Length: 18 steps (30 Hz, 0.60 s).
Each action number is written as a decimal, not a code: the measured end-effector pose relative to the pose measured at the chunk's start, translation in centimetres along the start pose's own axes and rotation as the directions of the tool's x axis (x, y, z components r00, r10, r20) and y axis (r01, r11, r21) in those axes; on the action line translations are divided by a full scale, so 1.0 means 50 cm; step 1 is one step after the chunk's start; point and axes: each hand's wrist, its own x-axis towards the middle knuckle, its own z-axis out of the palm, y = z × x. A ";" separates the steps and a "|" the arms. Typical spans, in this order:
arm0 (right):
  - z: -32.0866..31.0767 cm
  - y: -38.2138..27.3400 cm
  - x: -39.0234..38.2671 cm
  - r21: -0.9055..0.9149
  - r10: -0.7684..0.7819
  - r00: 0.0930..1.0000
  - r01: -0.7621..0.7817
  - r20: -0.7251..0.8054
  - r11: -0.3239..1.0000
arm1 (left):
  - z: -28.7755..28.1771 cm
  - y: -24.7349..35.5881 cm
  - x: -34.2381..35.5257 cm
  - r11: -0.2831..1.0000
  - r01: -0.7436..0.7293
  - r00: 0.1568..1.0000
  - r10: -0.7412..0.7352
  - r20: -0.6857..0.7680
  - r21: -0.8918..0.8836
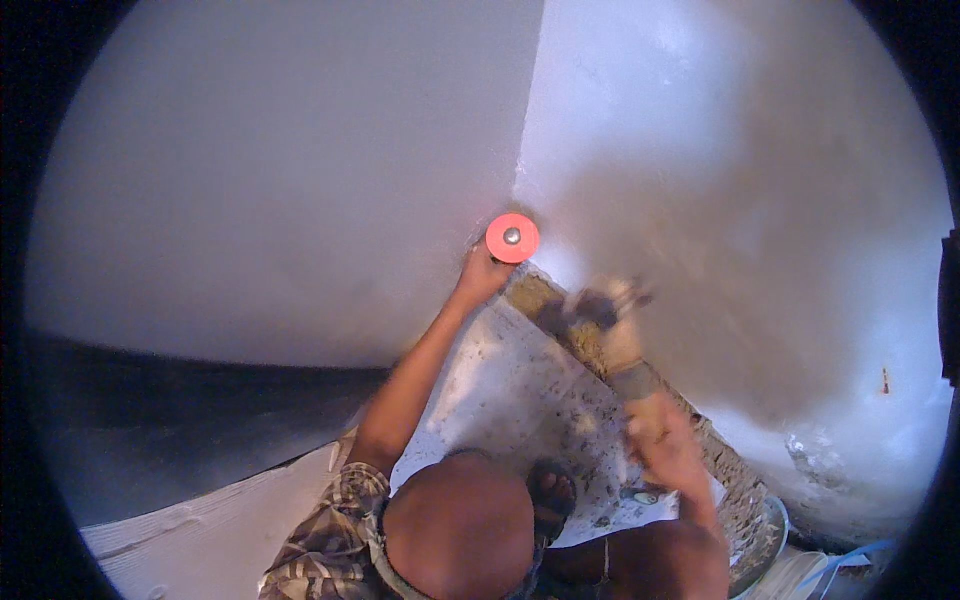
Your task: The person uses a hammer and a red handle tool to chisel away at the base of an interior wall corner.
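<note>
My left hand point(483, 277) is wrapped round a chisel with a round red hand guard point(499, 229). Its metal striking end shows at the guard's centre, while the shaft and tip are hidden beneath. The chisel stands close to the corner where two walls meet the floor. Smeared by motion, my right hand point(655, 430) grips the pale handle of a hammer point(625, 345). The hammer's dark head is blurred and sits to the right of the chisel, apart from it. Below both tools runs a rough, broken strip of brown earth point(535, 295) along the wall's foot.
A grey wall point(280, 180) rises on the left and a whitish wall point(640, 100) on the right. Crumbs of debris lie on the pale floor point(480, 390). My foot point(552, 490) is near the lower middle. A round container rim point(780, 525) and blue strap point(850, 555) appear lower right.
</note>
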 end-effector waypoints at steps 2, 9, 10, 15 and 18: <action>-0.068 -0.067 0.026 -0.263 -0.264 0.939 0.203 -0.222 0.943 | 0.000 0.004 0.000 1.000 -0.007 1.000 0.007 0.013 0.026; -0.044 -0.202 0.198 -0.386 -0.532 0.764 0.396 -0.365 0.833 | 0.022 -0.014 0.001 0.991 -0.005 1.000 0.008 0.027 -0.131; -0.030 -0.162 0.225 -0.473 -0.513 0.805 0.342 -0.298 0.812 | 0.026 -0.015 0.001 0.991 0.004 0.999 0.001 0.042 -0.134; 0.018 -0.048 0.272 -0.372 -0.291 0.954 0.247 -0.066 0.895 | 0.010 -0.019 -0.006 0.992 -0.044 0.999 0.045 0.006 -0.119; 0.030 -0.049 0.233 -0.277 -0.397 0.900 0.341 -0.178 0.898 | 0.000 0.001 0.000 0.987 -0.048 0.998 0.053 0.026 -0.153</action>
